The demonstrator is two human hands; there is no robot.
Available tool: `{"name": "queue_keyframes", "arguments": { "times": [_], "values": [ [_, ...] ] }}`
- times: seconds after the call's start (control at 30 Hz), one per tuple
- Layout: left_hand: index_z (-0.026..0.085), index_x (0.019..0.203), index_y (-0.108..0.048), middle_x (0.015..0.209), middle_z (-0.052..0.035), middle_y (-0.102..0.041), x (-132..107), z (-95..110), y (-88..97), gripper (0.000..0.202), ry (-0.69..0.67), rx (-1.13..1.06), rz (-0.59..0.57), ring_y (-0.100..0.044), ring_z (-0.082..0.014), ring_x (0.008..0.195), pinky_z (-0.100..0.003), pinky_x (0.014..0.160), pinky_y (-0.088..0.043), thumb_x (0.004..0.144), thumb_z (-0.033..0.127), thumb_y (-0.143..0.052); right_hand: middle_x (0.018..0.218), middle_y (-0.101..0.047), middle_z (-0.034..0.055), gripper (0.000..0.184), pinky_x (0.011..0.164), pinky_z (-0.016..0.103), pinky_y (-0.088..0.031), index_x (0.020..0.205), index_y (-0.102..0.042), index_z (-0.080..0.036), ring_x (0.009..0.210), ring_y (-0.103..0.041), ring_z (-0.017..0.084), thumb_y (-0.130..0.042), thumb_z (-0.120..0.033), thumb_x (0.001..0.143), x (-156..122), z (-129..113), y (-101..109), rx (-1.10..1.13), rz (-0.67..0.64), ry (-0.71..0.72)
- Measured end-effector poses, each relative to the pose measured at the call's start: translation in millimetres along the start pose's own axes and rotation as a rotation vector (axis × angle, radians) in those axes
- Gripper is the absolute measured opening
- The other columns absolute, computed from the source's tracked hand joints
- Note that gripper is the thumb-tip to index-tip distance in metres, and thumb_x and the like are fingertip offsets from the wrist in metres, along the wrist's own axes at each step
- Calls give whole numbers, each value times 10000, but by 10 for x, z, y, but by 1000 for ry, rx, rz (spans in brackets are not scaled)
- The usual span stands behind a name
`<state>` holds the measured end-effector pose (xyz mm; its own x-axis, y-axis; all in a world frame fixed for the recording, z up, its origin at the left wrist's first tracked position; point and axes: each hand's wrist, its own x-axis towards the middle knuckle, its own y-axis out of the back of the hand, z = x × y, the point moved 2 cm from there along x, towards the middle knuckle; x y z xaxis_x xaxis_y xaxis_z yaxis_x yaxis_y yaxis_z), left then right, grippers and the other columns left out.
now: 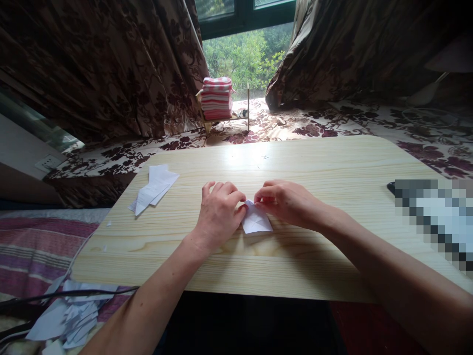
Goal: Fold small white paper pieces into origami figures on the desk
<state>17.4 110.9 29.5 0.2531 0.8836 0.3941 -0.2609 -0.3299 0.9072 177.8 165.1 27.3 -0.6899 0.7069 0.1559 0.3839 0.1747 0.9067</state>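
Observation:
A small white piece of paper (256, 221) with crease lines lies at the middle of the wooden table (155, 266). My left hand (221, 209) pinches its upper left edge between thumb and forefinger. At the upper right edge, the fingers of my right hand (283, 199) are closed on the same paper. The paper's top narrows to a folded point between both hands, and its lower edge faces me. Part of each side is hidden behind the fingertips.
Several white paper pieces (153, 191) lie overlapping at the table's left. A blurred-out dark-edged device (436, 212) is at the right. More paper scraps (76, 315) and a black cable (66, 294) sit at lower left. Folded pink-and-white cloths (217, 101) are stacked on a small rack by the window.

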Motion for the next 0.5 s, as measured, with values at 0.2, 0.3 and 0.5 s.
{"name": "queue_keyframes", "arguments": {
  "times": [0.2,0.3,0.5],
  "values": [
    [223,906,-645,893,-23,-673,6,42,23,134,-120,56,43,-576,-216,918,-463,1028,-267,823,154,-564,804,-675,15,156,560,220,-343,797,-717,-225,635,-557,122,-567,-232,839,-1,-9,5,-5,-1,-9],
    [226,830,-655,854,-17,-669,-1,40,15,128,-155,78,48,-572,-210,886,-470,1026,-264,844,163,-545,807,-673,15,151,561,219,-347,807,-722,-227,638,-556,123,-574,-219,831,-1,-10,7,-9,-6,-17],
    [209,796,-672,840,-23,-666,-42,16,-16,134,-139,59,39,-577,-200,867,-469,1024,-267,855,190,-553,811,-667,18,148,579,220,-358,821,-722,-224,657,-565,126,-576,-208,831,-2,-14,11,-1,-12,-21]
  ]
}}
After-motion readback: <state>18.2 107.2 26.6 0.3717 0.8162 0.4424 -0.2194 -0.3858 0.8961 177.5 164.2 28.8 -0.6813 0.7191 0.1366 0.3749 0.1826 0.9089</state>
